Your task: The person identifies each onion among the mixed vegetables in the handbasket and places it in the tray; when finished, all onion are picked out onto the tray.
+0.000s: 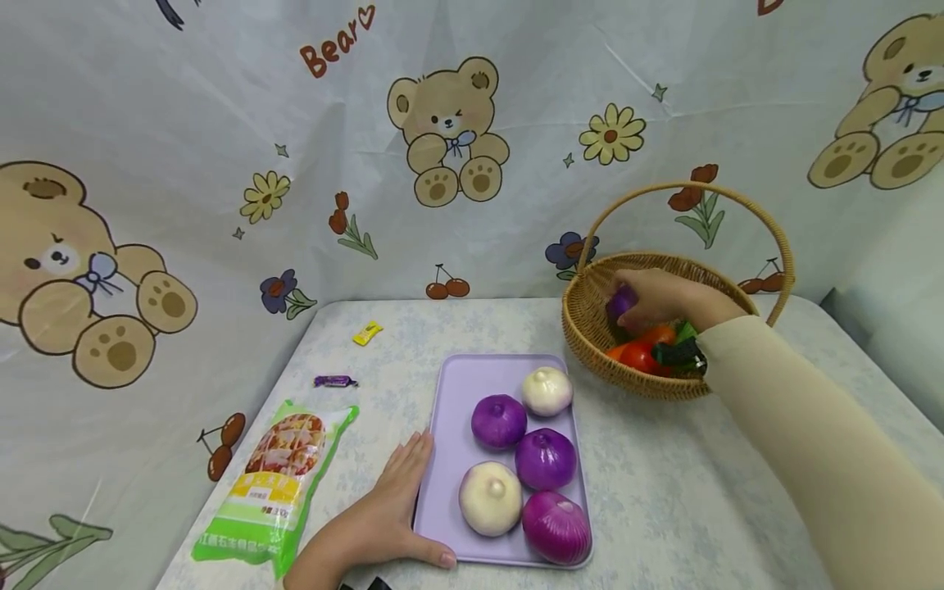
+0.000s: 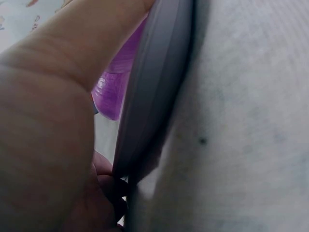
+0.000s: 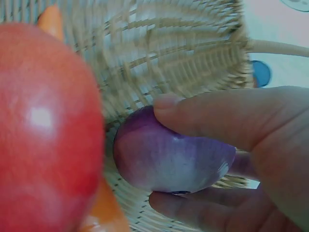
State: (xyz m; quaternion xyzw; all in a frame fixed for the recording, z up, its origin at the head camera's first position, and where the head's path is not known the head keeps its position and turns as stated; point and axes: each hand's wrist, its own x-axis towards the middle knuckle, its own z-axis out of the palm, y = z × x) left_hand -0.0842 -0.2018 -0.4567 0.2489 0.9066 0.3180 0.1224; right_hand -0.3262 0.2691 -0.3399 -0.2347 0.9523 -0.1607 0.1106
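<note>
Inside the wicker basket (image 1: 649,388), my right hand (image 1: 660,295) grips a purple onion (image 3: 169,157) between the thumb and fingers. Beside that onion, a large red tomato (image 3: 48,125) fills the left of the right wrist view, with orange pieces behind and below it. My left hand (image 1: 383,516) rests at the near left corner of a lilac tray (image 1: 459,385), fingers straight along its side and thumb at its front edge. On the tray lie two white onions (image 1: 490,498) and three purple onions (image 1: 546,459).
Left of the tray lies a green and white food packet (image 1: 276,475). Behind it are a purple-wrapped candy (image 1: 335,381) and a yellow-wrapped candy (image 1: 367,333). A dark green vegetable (image 1: 680,354) sits in the basket, whose tall handle (image 1: 787,254) arches over it. A bear-patterned cloth (image 1: 531,238) hangs behind.
</note>
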